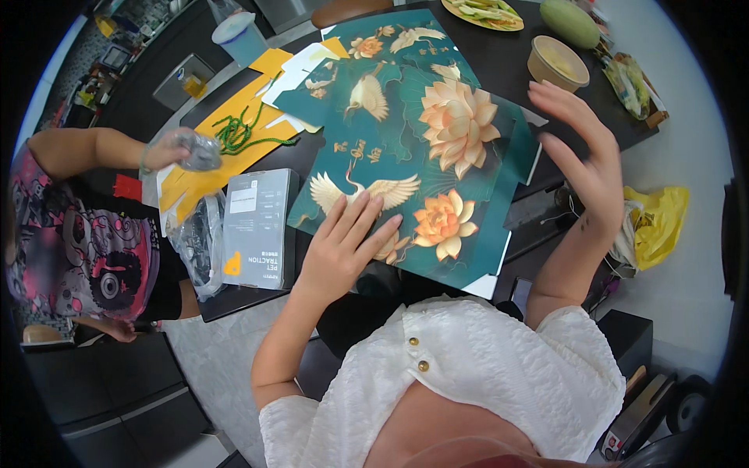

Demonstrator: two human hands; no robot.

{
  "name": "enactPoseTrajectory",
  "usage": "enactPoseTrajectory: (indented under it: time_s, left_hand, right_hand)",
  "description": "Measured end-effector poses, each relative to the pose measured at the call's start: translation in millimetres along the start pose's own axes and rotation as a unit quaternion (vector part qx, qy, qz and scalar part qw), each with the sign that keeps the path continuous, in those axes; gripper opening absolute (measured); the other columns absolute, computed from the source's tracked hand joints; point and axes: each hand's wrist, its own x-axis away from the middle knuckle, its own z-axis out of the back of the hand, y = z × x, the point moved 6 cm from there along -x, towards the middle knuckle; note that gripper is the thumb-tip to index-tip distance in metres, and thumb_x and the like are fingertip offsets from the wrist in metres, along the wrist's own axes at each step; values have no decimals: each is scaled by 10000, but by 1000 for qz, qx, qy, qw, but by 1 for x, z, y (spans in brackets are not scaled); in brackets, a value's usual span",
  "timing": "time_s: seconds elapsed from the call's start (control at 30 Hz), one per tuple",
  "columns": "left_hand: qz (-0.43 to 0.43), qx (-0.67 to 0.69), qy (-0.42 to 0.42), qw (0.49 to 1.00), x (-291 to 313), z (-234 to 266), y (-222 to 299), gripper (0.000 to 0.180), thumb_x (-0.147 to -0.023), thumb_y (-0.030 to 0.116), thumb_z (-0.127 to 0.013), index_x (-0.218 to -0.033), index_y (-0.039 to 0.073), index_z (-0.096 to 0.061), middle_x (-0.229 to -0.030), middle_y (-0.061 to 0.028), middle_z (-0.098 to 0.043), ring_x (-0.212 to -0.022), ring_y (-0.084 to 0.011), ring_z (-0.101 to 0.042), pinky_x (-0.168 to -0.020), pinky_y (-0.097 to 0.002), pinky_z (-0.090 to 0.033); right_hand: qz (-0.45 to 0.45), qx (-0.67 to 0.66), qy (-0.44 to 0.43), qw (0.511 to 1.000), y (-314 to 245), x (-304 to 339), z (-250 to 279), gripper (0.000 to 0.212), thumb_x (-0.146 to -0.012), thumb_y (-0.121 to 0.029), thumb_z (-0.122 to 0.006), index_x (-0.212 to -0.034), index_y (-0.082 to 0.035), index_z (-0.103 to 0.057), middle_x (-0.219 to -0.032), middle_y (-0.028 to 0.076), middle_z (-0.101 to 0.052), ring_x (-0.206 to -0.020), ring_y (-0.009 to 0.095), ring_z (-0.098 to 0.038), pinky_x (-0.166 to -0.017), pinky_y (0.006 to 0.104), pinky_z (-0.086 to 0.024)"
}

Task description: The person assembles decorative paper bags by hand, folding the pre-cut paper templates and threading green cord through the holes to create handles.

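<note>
A large dark green cardboard sheet [390, 210], printed with lotus flowers and cranes, lies in front of me with flaps and white edges showing. My left hand [337, 253] rests flat on its lower left part, the fingers stretched out over a crane's wing. At the sheet's right edge my right hand [585, 152] is raised, with fingers and thumb apart and nothing between them. Whether a fingertip touches the edge, I cannot tell. Beyond it lies another green printed sheet [417, 39], partly covered by the near one.
Left of the sheet are a grey box [257, 234], a plastic-wrapped item [204, 242], yellow card pieces [211, 187] and green cord [242, 131]. Another person's hand [168, 150] holds something in clear plastic. A tub [558, 62], a melon [569, 23] and a food plate [488, 14] stand far right.
</note>
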Motion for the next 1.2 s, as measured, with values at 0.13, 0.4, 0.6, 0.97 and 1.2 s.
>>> enactPoseTrajectory:
  time_s: [0.13, 0.4, 0.6, 0.97, 1.2]
  left_hand:
    - [35, 5, 1, 999, 20, -19, -1, 360, -854, 130, -538, -1184, 163, -677, -1319, -111, -586, -1250, -291, -536, -1058, -482, -389]
    - [141, -7, 7, 990, 26, -33, -9, 501, -813, 43, -559, -1293, 180, -605, -1448, -120, -459, -1374, -335, -378, -1126, -585, -199]
    - [219, 69, 330, 916, 20, -2, -36, 772, -804, 118, -677, -1470, 4, -304, -1544, -326, -99, -1436, -500, -88, -1144, -559, -113]
    - [319, 611, 360, 629, -30, -5, -118, 704, -976, 182, -537, -1526, 62, -114, -1453, -218, -377, -1320, -309, -432, -1049, -381, -388]
    - [272, 796, 363, 400, -8, -22, -139, 716, -971, 604, -347, -1414, 44, -397, -1364, -114, -509, -1204, -266, -505, -1004, -395, -419]
  right_hand:
    - [-128, 140, -98, 977, 55, -7, -56, 449, -829, -385, -701, -1121, -44, -684, -983, 169, -689, -896, 307, -657, -812, 348, -508]
    - [-104, -11, -68, 992, 7, -4, -50, 155, -846, -137, -683, -909, 0, -722, -701, 146, -663, -544, 214, -591, -533, 287, -432]
    - [-121, -1, 129, 984, -13, -2, -3, 179, -878, -91, -683, -962, 68, -684, -733, 30, -674, -634, 55, -532, -588, 214, -408]
    - [101, -170, -18, 980, -2, 4, -64, 409, -645, 69, -562, -1016, -11, -717, -1022, 146, -702, -980, 244, -669, -923, 376, -481]
    - [37, 62, 119, 990, 64, 11, -56, 354, -712, 49, -587, -909, -177, -776, -1380, 95, -542, -1379, 347, -362, -1131, 465, -261]
